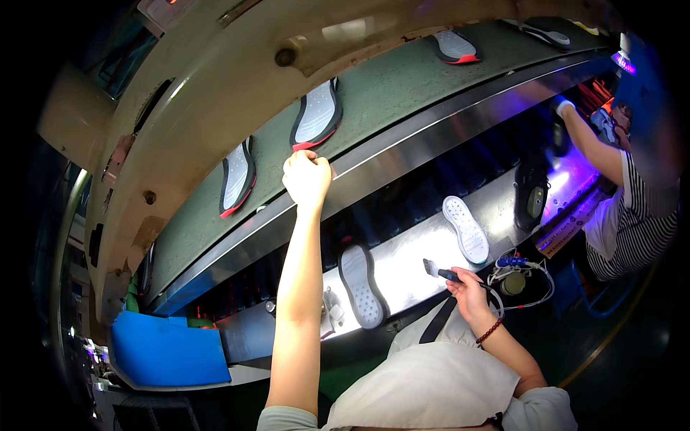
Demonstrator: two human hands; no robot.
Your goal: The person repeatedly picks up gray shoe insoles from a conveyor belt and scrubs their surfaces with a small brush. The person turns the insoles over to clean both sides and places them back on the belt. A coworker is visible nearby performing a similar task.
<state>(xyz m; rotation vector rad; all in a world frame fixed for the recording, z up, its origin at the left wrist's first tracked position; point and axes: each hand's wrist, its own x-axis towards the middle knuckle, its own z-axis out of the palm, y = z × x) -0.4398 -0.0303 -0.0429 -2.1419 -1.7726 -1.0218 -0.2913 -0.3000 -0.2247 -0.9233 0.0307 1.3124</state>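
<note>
The right hand [471,296] grips a brush [440,272] right of centre, bristles outward, likely keeping fingers clear; the left hand [307,176] bunches at a sole's [316,115] red end, upper left of centre, pinching or merely touching, I cannot tell. The green belt [392,97] beneath presumably supports it.

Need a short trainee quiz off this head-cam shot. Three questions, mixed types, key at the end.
1. What does the right hand hold?
A) a blue cloth
B) a black-handled brush
C) a pair of steel scissors

2. True or false: the pale-grey shoe sole with black-and-red rim nearest the left hand lies on the green conveyor belt.

3. Fill in: the reddish-brown beaded bracelet is on the person's ____ wrist.

Key: 1 B; 2 true; 3 right.
</note>
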